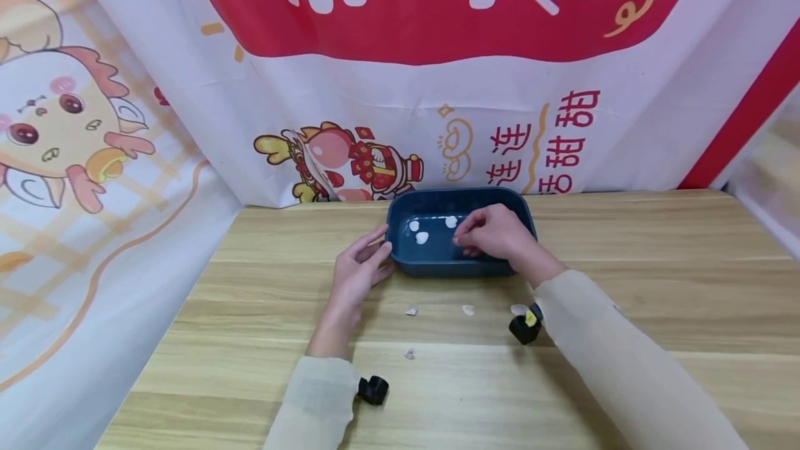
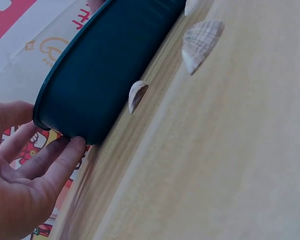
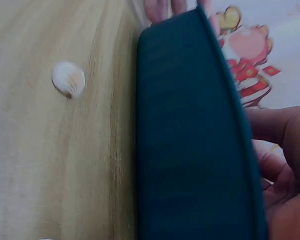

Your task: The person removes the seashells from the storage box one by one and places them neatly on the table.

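Observation:
A dark blue rectangular basin [image 1: 459, 271] stands on the table against the hanging cloth. White seashells lie inside, one of them a shell [image 1: 422, 237] at the left. My left hand [image 1: 357, 271] touches the basin's left end, thumb at the rim and the other fingers along the outer wall. Over the basin's right half, my right hand [image 1: 496, 231] reaches in with bent fingers, thumb and index tips close together. The basin's wall hides those fingertips in the right wrist view; I cannot tell whether a shell is between them.
Several seashells lie on the wooden table [image 1: 250, 339] before the basin, among them a ribbed shell [image 2: 202, 45] and a pale shell [image 3: 68, 79]. Printed cloth [image 1: 350, 89] hangs behind and at the left. Black wrist cameras sit at both sleeves.

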The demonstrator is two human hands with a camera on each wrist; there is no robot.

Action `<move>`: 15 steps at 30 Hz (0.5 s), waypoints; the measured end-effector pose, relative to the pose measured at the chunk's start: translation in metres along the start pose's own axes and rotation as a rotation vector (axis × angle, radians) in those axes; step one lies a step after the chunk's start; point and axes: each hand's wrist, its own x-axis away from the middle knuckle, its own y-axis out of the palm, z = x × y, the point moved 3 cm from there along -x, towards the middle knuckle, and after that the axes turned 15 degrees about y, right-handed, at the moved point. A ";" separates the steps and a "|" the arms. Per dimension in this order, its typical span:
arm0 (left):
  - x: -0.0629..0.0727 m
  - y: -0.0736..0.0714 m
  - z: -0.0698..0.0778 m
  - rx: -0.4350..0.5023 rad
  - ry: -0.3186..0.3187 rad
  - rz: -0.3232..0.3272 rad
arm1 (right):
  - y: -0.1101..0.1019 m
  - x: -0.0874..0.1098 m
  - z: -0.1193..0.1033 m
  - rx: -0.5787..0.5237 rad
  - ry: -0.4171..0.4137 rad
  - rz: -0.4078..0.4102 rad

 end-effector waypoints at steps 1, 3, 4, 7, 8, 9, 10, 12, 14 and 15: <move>0.000 -0.001 0.000 -0.001 0.001 0.001 | 0.001 -0.005 0.000 0.007 0.015 -0.002; 0.000 -0.002 -0.001 -0.004 0.002 0.003 | 0.002 -0.013 -0.001 0.017 0.045 -0.004; 0.000 -0.002 -0.001 -0.005 0.003 0.001 | 0.002 -0.016 -0.001 0.019 0.064 -0.002; 0.000 -0.003 -0.002 -0.009 -0.003 0.002 | 0.004 -0.024 0.001 0.017 0.115 -0.004; 0.000 -0.003 -0.003 -0.010 -0.005 0.002 | 0.004 -0.026 0.001 0.020 0.128 -0.004; 0.000 -0.003 -0.003 -0.012 -0.007 0.001 | 0.004 -0.028 0.002 0.022 0.136 -0.003; 0.000 -0.002 -0.003 -0.011 -0.008 0.001 | 0.004 -0.030 0.003 0.024 0.147 0.002; 0.000 -0.002 -0.003 -0.009 -0.008 0.005 | 0.004 -0.032 0.003 0.032 0.153 0.006; -0.001 -0.001 -0.002 -0.006 -0.005 0.006 | 0.005 -0.034 0.003 0.040 0.160 0.015; -0.001 -0.001 -0.002 -0.006 -0.003 0.005 | 0.005 -0.035 0.003 0.042 0.167 0.018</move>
